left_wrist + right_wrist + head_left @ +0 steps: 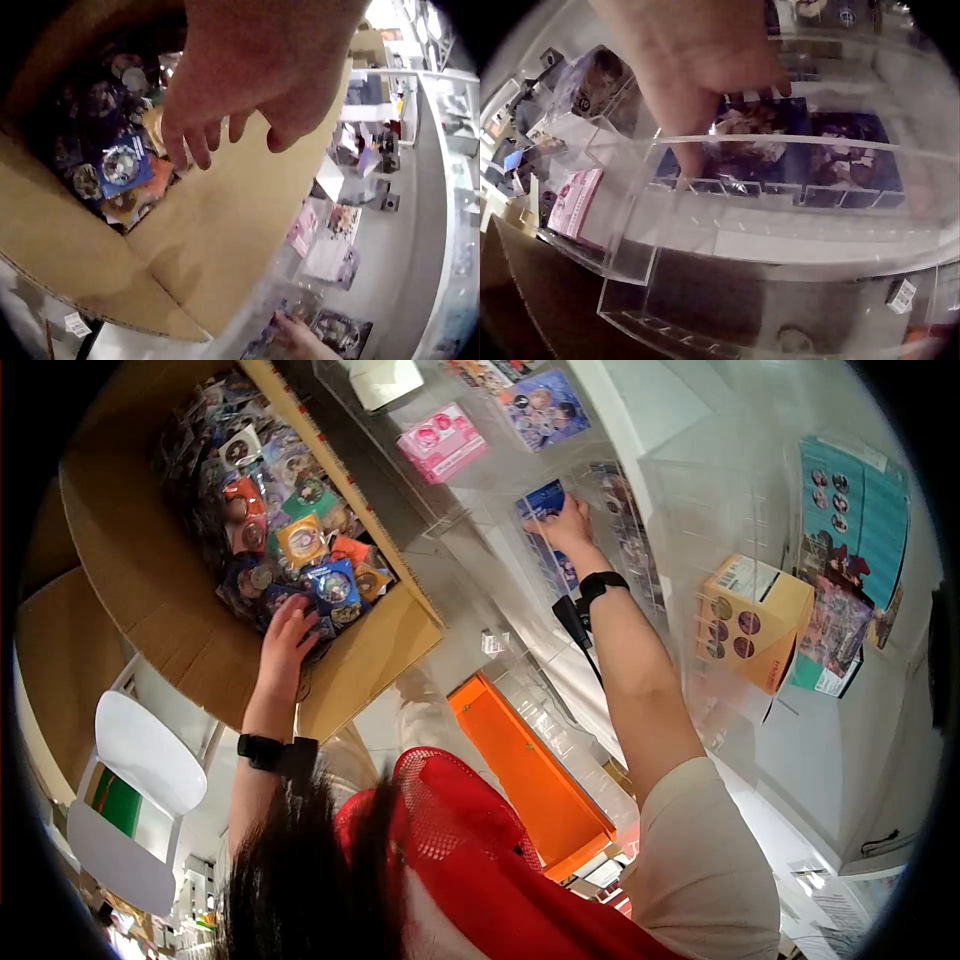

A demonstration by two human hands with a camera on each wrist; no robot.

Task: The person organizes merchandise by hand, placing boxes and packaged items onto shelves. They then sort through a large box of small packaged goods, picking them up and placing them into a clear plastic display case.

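Note:
My left hand (290,635) hovers at the inner edge of a big cardboard box (335,670), over small round badges in plastic sleeves (333,588). In the left wrist view its fingers hang loosely bent above the box flap, with nothing in them. On the other side my right hand (565,528) reaches into a clear acrylic display tray (780,140) and holds a blue picture packet (754,139), thumb along one side and fingertips at its top edge. A second dark blue packet (847,154) stands beside it in the tray.
A pink box (442,442) and a purple picture packet (543,408) lie at the far side of the display. To the right stand a yellow box (752,622) and a teal box (850,515). An orange bin (535,780) is below, and a white chair (150,750) at left.

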